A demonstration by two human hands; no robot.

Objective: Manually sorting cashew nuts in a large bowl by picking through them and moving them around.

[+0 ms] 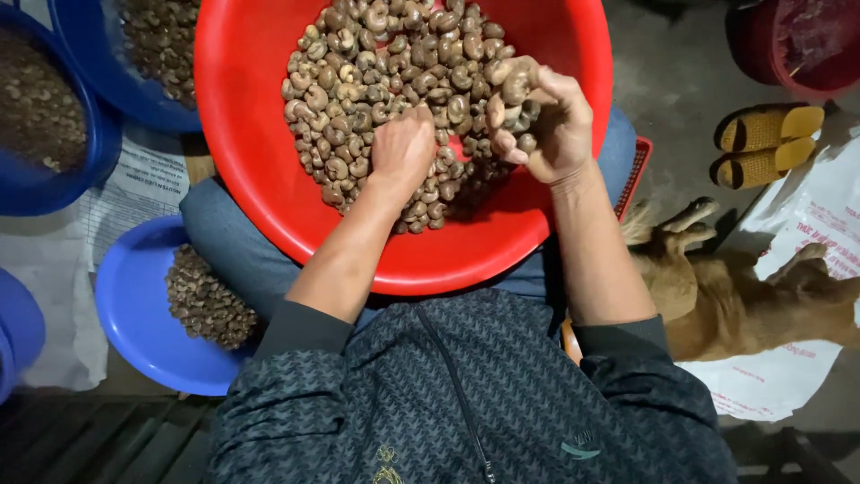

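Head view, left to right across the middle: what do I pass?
Dark blue basin → blue bowl of nuts → red basin → left hand → right hand → tan dog → yellow sandals.

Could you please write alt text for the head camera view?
A person's left hand digs into cashew nuts in a red basin on their lap; the right hand holds several. Blue bowls sit left, a dog right.

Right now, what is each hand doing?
Left hand: closed, knuckles up, in the nuts.
Right hand: closed on a handful of nuts.
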